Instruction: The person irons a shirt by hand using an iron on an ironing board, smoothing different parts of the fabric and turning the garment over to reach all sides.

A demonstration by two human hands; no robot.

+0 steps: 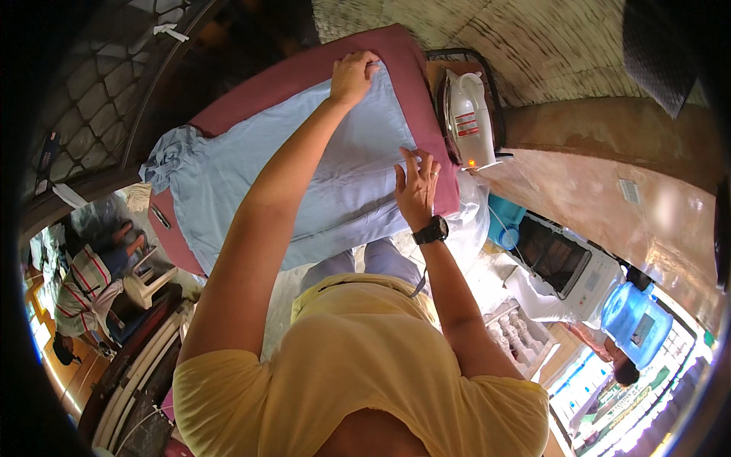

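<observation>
A light blue cloth [304,160], perhaps a garment, lies spread over a padded board with a maroon cover [221,107]. Its left end is bunched and hangs over the board's left side. My left hand [355,78] reaches to the cloth's far right corner, its fingers bent together at the fabric edge. Closer to me, my right hand [417,185] rests by the cloth's right edge, fingers spread and holding nothing. Beyond the board's right side stands a white clothes iron [469,118] with an orange light glowing.
A small dark, pen-like object [161,216] lies on the board's left end. At right are a white appliance with a dark window [560,259], a blue water jug [636,324] and a tray [518,335]. Another person [84,286] is near a stool [145,288] at left.
</observation>
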